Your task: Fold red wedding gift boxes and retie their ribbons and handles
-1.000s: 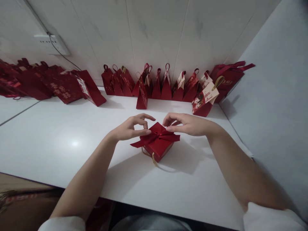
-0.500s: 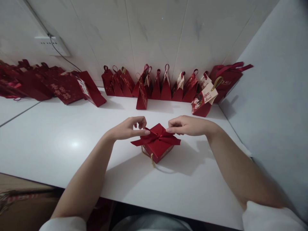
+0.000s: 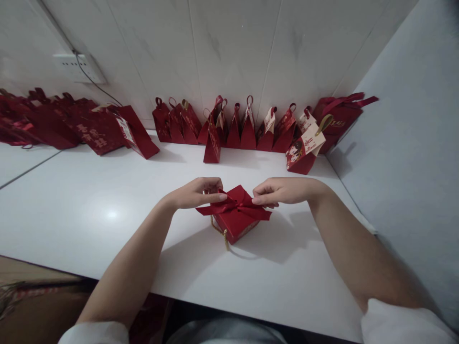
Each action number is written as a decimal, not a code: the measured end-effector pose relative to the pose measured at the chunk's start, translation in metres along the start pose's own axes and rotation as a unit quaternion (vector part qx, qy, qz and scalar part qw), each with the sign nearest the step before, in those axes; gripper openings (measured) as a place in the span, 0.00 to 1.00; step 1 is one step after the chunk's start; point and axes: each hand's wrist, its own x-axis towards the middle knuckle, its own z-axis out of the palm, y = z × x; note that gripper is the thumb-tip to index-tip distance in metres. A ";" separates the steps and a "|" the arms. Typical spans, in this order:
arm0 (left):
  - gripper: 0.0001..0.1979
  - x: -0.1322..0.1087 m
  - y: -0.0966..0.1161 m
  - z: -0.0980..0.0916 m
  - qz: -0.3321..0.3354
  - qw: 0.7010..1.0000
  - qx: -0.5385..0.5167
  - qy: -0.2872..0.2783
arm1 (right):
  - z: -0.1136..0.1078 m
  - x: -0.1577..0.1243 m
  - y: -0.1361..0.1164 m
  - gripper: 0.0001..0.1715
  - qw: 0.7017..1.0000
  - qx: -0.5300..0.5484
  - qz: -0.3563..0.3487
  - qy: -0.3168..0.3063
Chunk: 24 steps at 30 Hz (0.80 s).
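Observation:
A red gift box sits on the white table with a gold rope handle hanging off its near left side. Across its top lies a red ribbon bow, its tails spreading left and right. At the bow's left loop my left hand pinches the ribbon between thumb and curled fingers. My right hand pinches the loop on the other side, fingers folded in. Both wrists are bent inward above the tabletop. Parts of the loops are hidden by my fingertips.
Several small red triangular boxes with loop handles line the wall. More red boxes crowd the left, and a ribboned red box stands in the right corner. A cardboard box is below the table's front edge.
Both hands have moved slightly towards me and to the right, still at the bow. The box has turned a little, and the ribbon tails have shifted slightly.

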 end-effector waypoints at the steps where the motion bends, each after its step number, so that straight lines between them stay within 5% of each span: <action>1: 0.18 0.000 0.000 0.000 0.004 1.000 0.001 -0.006 | 0.000 0.000 0.000 0.29 1.000 -0.001 0.002 -0.003; 18: 0.23 0.001 -0.004 -0.004 0.011 0.999 -0.025 -0.031 | 0.001 0.003 -0.001 0.24 0.998 0.006 -0.053 0.016; 24: 0.22 0.000 -0.005 -0.003 0.042 0.998 0.001 0.044 | 0.003 0.001 -0.005 0.23 0.993 -0.022 -0.068 0.091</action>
